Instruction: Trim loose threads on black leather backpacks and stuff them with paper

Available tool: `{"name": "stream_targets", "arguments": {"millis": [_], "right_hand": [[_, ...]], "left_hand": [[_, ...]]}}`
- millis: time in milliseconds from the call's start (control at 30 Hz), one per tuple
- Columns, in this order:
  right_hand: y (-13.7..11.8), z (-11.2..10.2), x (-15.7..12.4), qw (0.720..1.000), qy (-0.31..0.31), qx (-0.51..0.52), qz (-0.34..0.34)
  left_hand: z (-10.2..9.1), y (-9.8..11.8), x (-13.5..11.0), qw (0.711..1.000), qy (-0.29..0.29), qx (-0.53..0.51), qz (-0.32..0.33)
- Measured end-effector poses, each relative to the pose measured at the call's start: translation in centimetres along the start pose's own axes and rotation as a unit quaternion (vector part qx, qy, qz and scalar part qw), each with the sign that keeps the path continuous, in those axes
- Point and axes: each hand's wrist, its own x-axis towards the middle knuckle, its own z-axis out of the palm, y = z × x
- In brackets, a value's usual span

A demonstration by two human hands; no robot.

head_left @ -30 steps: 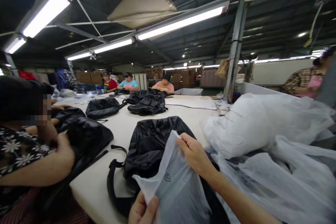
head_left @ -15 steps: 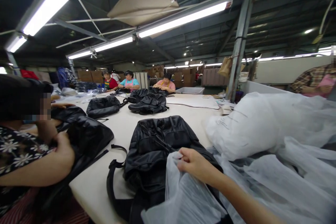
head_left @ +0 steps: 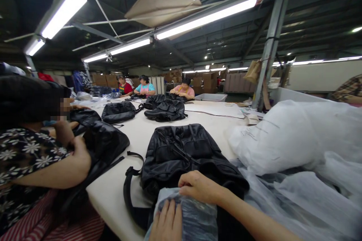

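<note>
A black backpack [head_left: 181, 154] lies on the table in front of me, its strap hanging to the left. Over its near end is a translucent plastic bag [head_left: 199, 214], with something dark showing through the film. My left hand [head_left: 167, 221] rests on this bag with its fingers stretched out flat. At the bag's upper edge, my right hand [head_left: 201, 188] has its fingers curled and pinches the film. What is under the film cannot be made out clearly.
To the right a large stuffed white plastic sack [head_left: 271, 137] and loose plastic sheeting [head_left: 311, 199] cover the table. A co-worker in a flowered top [head_left: 36, 154] sits close on my left with black bags. More black backpacks [head_left: 165, 110] and several people are farther back.
My left hand has come into view and lies on the plastic bag. My right hand has moved down with the bag's edge, towards me. The view has turned slightly left.
</note>
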Motion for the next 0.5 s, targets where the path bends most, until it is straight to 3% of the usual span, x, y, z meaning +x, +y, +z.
{"name": "stream_targets", "arguments": {"millis": [67, 133, 267, 333, 400, 500], "right_hand": [[1.4, -0.8, -0.3, 1.000, 0.008, -0.026, 0.005], [2.8, -1.1, -0.3, 0.998, 0.004, -0.058, 0.006], [4.5, -1.1, 0.3, 0.993, -0.025, -0.119, -0.009], [4.8, -1.3, 1.0, 0.989, -0.009, -0.148, -0.017], [5.2, -2.0, 1.8, 0.985, 0.019, -0.173, -0.021], [6.1, -3.1, 3.1, 0.979, 0.032, -0.202, -0.015]], "left_hand": [[-0.4, -0.8, -0.5, 0.998, -0.012, 0.060, -0.027], [-1.1, -1.7, -1.0, 0.995, -0.012, 0.098, -0.010], [-2.0, -3.3, -0.7, 0.985, 0.012, 0.113, 0.130], [-2.0, -3.4, 0.0, 0.980, 0.020, 0.092, 0.176], [-2.2, -3.0, 0.9, 0.983, -0.011, 0.043, 0.179], [-3.5, -2.0, 2.5, 0.984, -0.115, -0.042, 0.132]]}}
